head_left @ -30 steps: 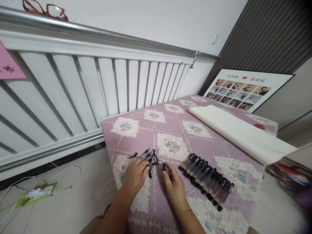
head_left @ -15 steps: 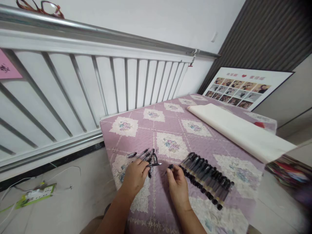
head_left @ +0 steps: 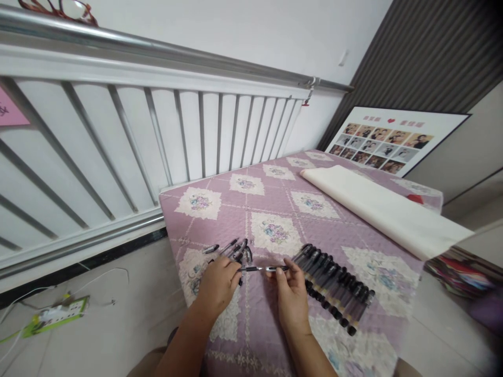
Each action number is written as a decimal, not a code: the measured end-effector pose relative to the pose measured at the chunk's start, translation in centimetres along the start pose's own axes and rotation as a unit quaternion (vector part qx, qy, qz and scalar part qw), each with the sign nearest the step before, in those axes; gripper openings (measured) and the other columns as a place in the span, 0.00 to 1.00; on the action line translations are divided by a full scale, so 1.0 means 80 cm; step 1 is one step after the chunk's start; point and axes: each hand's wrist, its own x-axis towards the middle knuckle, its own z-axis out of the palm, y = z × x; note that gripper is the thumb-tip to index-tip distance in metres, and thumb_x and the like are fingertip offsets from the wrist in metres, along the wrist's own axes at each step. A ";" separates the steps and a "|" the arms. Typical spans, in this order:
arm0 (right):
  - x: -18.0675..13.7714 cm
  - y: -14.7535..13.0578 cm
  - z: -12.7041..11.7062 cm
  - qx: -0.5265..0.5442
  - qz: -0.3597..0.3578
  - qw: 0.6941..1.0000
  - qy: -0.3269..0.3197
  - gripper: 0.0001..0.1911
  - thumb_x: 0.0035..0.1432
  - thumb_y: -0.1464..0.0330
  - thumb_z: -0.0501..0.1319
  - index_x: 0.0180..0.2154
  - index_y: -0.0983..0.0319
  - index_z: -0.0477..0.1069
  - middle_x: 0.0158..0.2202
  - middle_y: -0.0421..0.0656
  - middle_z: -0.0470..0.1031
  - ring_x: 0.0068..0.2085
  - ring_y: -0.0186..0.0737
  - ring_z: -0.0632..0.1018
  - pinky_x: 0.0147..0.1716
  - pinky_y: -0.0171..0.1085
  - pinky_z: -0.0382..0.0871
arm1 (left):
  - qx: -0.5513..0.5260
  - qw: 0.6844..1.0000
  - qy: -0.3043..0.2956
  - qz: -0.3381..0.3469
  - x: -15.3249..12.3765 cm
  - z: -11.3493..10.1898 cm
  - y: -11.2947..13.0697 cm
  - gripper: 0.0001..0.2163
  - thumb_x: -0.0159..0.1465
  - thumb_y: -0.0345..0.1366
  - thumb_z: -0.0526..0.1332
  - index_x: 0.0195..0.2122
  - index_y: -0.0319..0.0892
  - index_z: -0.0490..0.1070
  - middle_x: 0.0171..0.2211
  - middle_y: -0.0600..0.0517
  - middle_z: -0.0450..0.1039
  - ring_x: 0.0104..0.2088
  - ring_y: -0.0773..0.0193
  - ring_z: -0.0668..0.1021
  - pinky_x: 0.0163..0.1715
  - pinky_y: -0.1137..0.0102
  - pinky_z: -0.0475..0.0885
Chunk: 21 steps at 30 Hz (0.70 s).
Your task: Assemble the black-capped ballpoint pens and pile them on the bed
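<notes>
On a table with a purple quilted cloth (head_left: 275, 204), my left hand (head_left: 218, 285) rests closed on a small pile of loose black pens (head_left: 232, 249) and pinches one end of a single pen (head_left: 261, 269). That pen lies level between both hands. My right hand (head_left: 291, 298) pinches its other end with thumb and fingers. Just right of my right hand lies a neat row of several capped black pens (head_left: 334, 285), side by side on the cloth.
A roll of cream paper (head_left: 385, 212) lies across the table's far right. A photo collage board (head_left: 389, 142) leans on the dark wall behind. White railing (head_left: 165, 131) runs along the left, with red glasses (head_left: 58, 8) on top. A power strip (head_left: 57, 315) lies on the floor.
A second ago my right hand held only a small black piece near the table. Now a whole pen stretches between both hands, and my right hand sits closer to the pen row.
</notes>
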 end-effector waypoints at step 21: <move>-0.004 0.001 -0.002 -0.167 -0.044 0.970 -0.170 0.13 0.57 0.58 0.60 0.40 0.59 0.70 0.32 0.41 0.76 0.34 0.41 0.76 0.37 0.39 0.70 | 0.009 1.000 -0.022 0.009 0.003 0.003 0.013 0.07 0.65 0.33 0.58 0.39 0.47 0.75 0.34 0.51 0.73 0.37 0.58 0.75 0.38 0.65 0.69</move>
